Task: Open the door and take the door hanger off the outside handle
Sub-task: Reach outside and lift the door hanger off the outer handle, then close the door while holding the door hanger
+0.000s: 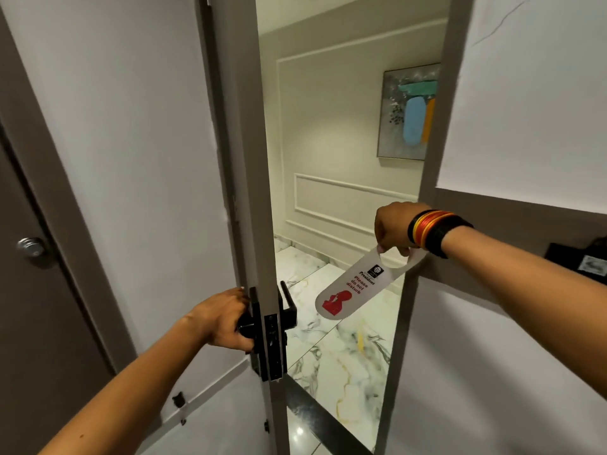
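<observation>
The door (157,159) stands open. The left hand (220,318) grips the inside handle (245,325); the right hand (392,228) pinches the door hanger (358,287), clear of the outside handle (288,298).

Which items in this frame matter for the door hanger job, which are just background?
Job:
- door, open
- inside handle, gripped by left hand
- outside handle, bare
- door hanger, held by right hand

Background:
- framed painting
- marble floor
- round knob on the brown door
- bangles
</observation>
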Available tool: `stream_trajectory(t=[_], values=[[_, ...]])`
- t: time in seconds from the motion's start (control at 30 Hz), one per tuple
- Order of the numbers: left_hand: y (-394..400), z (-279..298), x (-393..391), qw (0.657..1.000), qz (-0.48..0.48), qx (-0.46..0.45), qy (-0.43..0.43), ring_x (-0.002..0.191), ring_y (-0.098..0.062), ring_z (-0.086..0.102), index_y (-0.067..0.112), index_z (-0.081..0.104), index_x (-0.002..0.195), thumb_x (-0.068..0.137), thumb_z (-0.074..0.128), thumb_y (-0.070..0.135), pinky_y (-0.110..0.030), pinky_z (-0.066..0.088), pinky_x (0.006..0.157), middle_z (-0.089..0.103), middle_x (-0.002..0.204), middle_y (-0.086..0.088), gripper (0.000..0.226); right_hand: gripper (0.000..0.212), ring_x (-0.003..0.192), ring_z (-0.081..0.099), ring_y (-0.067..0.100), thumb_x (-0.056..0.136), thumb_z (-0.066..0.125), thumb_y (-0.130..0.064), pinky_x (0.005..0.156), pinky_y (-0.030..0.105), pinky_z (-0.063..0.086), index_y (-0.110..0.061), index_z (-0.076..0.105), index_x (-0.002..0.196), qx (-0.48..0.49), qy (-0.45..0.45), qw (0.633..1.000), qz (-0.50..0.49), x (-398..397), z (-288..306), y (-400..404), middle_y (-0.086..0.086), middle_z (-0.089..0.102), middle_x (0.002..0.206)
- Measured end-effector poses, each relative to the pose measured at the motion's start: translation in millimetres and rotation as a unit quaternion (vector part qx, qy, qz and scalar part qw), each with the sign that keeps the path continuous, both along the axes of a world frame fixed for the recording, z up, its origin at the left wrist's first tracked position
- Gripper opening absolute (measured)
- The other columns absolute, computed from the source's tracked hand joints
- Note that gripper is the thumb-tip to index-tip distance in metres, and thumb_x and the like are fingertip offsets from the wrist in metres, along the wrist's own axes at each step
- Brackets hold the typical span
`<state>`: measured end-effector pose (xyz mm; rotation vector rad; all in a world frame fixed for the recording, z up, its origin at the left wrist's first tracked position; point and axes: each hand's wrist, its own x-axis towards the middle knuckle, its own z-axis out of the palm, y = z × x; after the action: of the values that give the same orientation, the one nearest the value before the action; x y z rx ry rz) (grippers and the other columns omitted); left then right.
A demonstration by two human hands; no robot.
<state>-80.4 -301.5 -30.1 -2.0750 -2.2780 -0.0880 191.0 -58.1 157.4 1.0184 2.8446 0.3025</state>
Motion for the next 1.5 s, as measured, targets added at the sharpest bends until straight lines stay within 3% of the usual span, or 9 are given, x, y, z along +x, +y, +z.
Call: stream_trajectory(t=[0.1,0.23,0.37,0.53,0.63,0.77,0.93,1.13,1.5], values=[[15,-3,6,0.999,0.007,-0.008,-0.043,0.083,-0.005,0.061,0.030,0.067,0.103,0.069,0.072,0.056,-0.017,0.055,0.068,0.065,0.094,0.010,0.043,0.015,0.052,0.062,0.007,0.095,0.068,-0.034,0.054,0.024,0.050,-0.024,0.076,0.102,0.015,0.006,1.000,-0.001,20,11,8,-0.009,0.071,0.057],[42,-7,12,0.996,0.025,-0.050,-0.066,0.074,-0.024,0.068,0.007,0.070,0.091,0.072,0.069,0.056,-0.040,0.062,0.072,0.072,0.082,-0.008,0.052,0.019,0.085,0.066,0.018,0.093,0.071,-0.038,0.075,0.033,0.058,-0.026,0.078,0.105,0.079,0.040,0.996,0.006,37,12,19,-0.005,0.073,0.091],[69,-9,22,0.993,0.042,-0.065,-0.085,0.049,-0.015,0.047,0.012,0.051,0.056,0.069,0.067,0.057,-0.031,0.051,0.055,0.050,0.052,0.000,0.049,0.022,0.094,0.067,0.021,0.091,0.073,-0.041,0.074,0.032,0.055,-0.025,0.077,0.105,0.095,0.061,0.994,0.003,47,11,28,-0.001,0.075,0.103],[102,-21,31,0.983,0.078,-0.041,-0.164,0.037,-0.004,0.048,0.022,0.050,0.047,0.059,0.073,0.058,-0.012,0.032,0.036,0.051,0.037,0.016,0.045,0.016,0.105,0.058,0.023,0.083,0.077,-0.036,0.081,0.035,0.054,-0.028,0.078,0.097,0.120,0.072,0.990,0.011,55,10,40,-0.002,0.058,0.104],[124,-31,36,0.972,0.095,-0.031,-0.214,0.039,-0.002,0.049,0.021,0.057,0.053,0.056,0.073,0.061,-0.014,0.035,0.037,0.054,0.042,0.015,0.043,0.019,0.112,0.049,0.024,0.084,0.075,-0.042,0.083,0.033,0.039,-0.028,0.075,0.096,0.157,0.041,0.987,0.020,61,10,49,-0.003,0.044,0.102],[151,-38,43,0.958,0.091,-0.024,-0.272,0.059,-0.016,0.063,0.005,0.073,0.079,0.056,0.073,0.062,-0.037,0.058,0.058,0.072,0.070,-0.006,0.062,0.023,0.096,0.062,0.025,0.084,0.079,-0.043,0.074,0.032,0.047,-0.024,0.067,0.085,0.042,0.077,0.996,-0.011,71,11,61,0.002,0.066,0.100],[180,-47,65,0.916,0.101,0.028,-0.386,0.061,-0.016,0.046,0.010,0.052,0.071,0.052,0.076,0.067,-0.032,0.035,0.055,0.048,0.067,-0.001,0.065,0.031,0.081,0.069,0.023,0.077,0.086,-0.043,0.066,0.034,0.057,-0.015,0.078,0.087,-0.045,0.187,0.981,-0.038,87,17,71,0.003,0.075,0.085],[216,-66,88,0.844,0.139,0.090,-0.511,0.078,-0.021,0.056,0.010,0.053,0.083,0.049,0.075,0.075,-0.034,0.045,0.067,0.055,0.084,-0.004,0.076,0.023,0.083,0.070,0.012,0.073,0.088,-0.044,0.066,0.025,0.056,-0.024,0.077,0.077,-0.088,0.264,0.960,-0.032,102,31,81,-0.008,0.076,0.080],[295,-69,102,0.862,0.145,0.066,-0.482,0.090,-0.024,0.065,0.012,0.060,0.098,0.055,0.065,0.085,-0.043,0.058,0.077,0.067,0.099,-0.005,0.086,0.023,0.070,0.079,0.011,0.078,0.088,-0.031,0.070,0.030,0.066,-0.010,0.080,0.086,-0.159,0.296,0.941,-0.040,109,40,101,-0.004,0.080,0.073]])
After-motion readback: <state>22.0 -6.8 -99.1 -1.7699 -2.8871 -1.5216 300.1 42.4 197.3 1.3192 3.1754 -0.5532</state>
